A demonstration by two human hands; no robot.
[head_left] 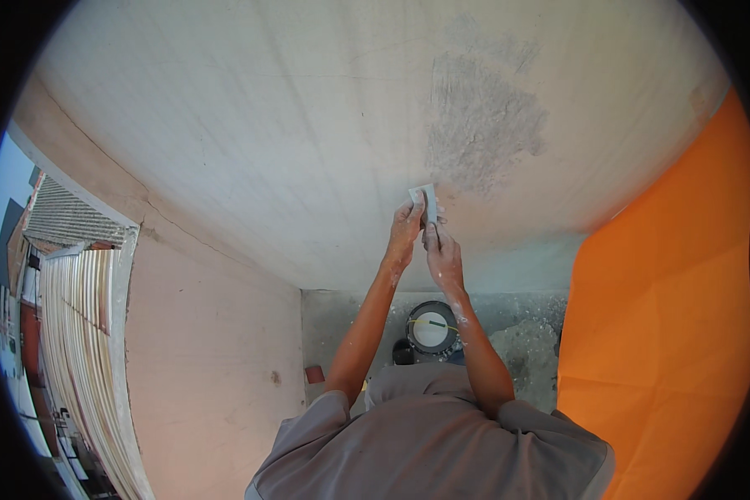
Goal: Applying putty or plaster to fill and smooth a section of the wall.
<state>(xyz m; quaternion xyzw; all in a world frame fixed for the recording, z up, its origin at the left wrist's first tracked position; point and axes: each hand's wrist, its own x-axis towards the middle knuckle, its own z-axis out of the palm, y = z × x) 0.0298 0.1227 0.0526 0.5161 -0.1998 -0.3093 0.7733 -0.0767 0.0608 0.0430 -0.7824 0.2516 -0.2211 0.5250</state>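
Observation:
In front of the wall, my left hand (406, 227) is closed on a small, flat, pale scraper-like plate (428, 195), its thumb lying along one side. My right hand (445, 255) is closed close beside it, fingers curled at the plate's lower end. Whether the right hand grips this plate or a separate tool is hidden by the fingers. Pale smears mark both hands and the right forearm. Just above the hands, a rough grey patch (485, 117) stands out on the whitish wall (308, 142).
Below my arms, a dark round bucket (411, 315) holds white material (430, 337). The grey floor (521, 333) is speckled white, with a small reddish square piece (314, 374) at left. An orange sheet (658, 300) hangs at right. A cracked pinkish side wall (212, 350) borders an opening at left.

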